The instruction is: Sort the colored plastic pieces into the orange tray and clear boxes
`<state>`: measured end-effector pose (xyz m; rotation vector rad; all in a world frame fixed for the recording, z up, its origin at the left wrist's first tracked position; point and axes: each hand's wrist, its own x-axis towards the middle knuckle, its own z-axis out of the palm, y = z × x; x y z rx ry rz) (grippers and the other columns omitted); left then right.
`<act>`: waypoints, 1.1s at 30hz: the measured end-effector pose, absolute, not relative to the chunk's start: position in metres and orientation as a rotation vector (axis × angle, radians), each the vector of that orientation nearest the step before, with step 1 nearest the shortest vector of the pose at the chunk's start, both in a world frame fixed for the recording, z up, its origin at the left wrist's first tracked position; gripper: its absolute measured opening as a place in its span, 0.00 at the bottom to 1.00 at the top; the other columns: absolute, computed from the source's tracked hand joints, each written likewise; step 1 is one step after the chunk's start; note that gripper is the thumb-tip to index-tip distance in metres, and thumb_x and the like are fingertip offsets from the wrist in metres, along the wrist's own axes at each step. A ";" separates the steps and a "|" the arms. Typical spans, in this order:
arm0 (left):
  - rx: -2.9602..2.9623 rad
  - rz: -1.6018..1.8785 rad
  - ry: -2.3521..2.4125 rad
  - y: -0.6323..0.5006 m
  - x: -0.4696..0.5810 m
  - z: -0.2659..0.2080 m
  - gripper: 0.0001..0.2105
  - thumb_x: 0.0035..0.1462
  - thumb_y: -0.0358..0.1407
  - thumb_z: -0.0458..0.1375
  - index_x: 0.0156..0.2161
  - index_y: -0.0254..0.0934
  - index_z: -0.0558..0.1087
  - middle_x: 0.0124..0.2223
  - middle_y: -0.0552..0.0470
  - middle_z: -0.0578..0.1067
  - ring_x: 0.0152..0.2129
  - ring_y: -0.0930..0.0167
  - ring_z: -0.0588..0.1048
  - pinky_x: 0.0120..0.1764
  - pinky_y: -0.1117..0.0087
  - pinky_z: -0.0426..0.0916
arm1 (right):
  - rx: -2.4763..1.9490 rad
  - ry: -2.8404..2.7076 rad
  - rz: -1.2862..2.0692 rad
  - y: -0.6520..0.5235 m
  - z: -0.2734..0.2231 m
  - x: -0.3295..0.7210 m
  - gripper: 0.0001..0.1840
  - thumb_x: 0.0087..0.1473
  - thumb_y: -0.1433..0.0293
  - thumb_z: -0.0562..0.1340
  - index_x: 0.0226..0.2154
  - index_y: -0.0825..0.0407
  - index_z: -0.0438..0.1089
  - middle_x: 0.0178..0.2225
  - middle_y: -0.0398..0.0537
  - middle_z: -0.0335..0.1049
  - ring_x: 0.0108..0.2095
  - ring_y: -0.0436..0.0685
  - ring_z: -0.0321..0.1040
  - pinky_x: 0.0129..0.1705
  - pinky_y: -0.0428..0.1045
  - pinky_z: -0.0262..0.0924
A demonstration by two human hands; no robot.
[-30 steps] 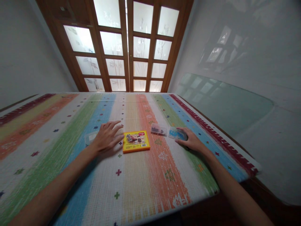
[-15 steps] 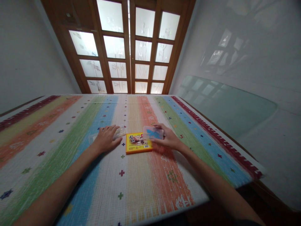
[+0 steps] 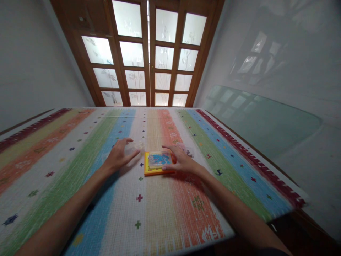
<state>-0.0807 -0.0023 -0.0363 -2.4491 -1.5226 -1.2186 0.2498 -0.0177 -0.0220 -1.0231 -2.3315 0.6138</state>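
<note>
On multicoloured, striped, cloth-covered counter (image 3: 157,202): at three o'clock, right hand (image 3: 184,162); at nine, left hand (image 3: 118,155), with fingers spread, seemingly unladen; between, flat rectangular yellow box (image 3: 152,171); on or just above it, clear, blue-filled rectangular plastic case (image 3: 160,159), long axis nine-to-three, grasped at three-o'clock end by right fingers, the nearer.

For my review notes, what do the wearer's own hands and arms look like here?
The left hand and right hand are bare: no gloves, and no rings or watches can be made out. The left forearm and right forearm are uncovered. A dark edge, probably a sleeve, shows at the bottom by the right arm.
</note>
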 end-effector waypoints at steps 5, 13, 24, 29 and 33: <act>-2.527 -1.427 -1.308 -0.029 -0.046 -0.007 0.22 0.60 0.49 0.66 0.53 0.40 0.72 0.55 0.40 0.79 0.51 0.56 0.78 0.53 0.51 0.74 | -1.068 -2.328 0.462 0.003 -0.011 0.297 0.43 0.49 0.53 0.76 0.63 0.46 0.67 0.64 0.60 0.67 0.65 0.71 0.62 0.68 0.68 0.51; -2.837 -1.402 -1.093 -0.036 0.000 -0.019 0.17 0.62 0.46 0.66 0.52 0.41 0.75 0.58 0.40 0.77 0.55 0.56 0.77 0.58 0.49 0.73 | -1.349 -2.337 0.513 0.019 -0.031 0.352 0.46 0.43 0.57 0.77 0.62 0.51 0.69 0.61 0.63 0.70 0.59 0.73 0.68 0.63 0.68 0.59; -3.016 -1.489 -1.553 -0.026 -0.006 -0.032 0.36 0.48 0.48 0.74 0.59 0.39 0.67 0.53 0.42 0.78 0.49 0.58 0.80 0.51 0.56 0.76 | -1.117 -1.991 0.618 0.016 -0.018 0.319 0.31 0.51 0.58 0.73 0.56 0.49 0.72 0.54 0.57 0.76 0.48 0.64 0.75 0.48 0.59 0.71; -3.061 -1.690 -1.572 -0.024 -0.008 -0.039 0.50 0.44 0.45 0.77 0.68 0.41 0.56 0.51 0.43 0.78 0.47 0.58 0.80 0.52 0.53 0.75 | -0.887 -2.011 0.615 -0.005 -0.005 0.277 0.32 0.54 0.57 0.73 0.58 0.48 0.71 0.54 0.55 0.75 0.49 0.62 0.74 0.50 0.58 0.70; -3.092 -1.849 -1.624 -0.025 -0.008 -0.044 0.55 0.44 0.43 0.77 0.71 0.44 0.50 0.52 0.42 0.77 0.47 0.57 0.80 0.51 0.50 0.75 | -0.765 -2.125 0.511 -0.016 -0.004 0.255 0.31 0.55 0.58 0.73 0.59 0.47 0.70 0.52 0.54 0.75 0.50 0.63 0.73 0.53 0.60 0.68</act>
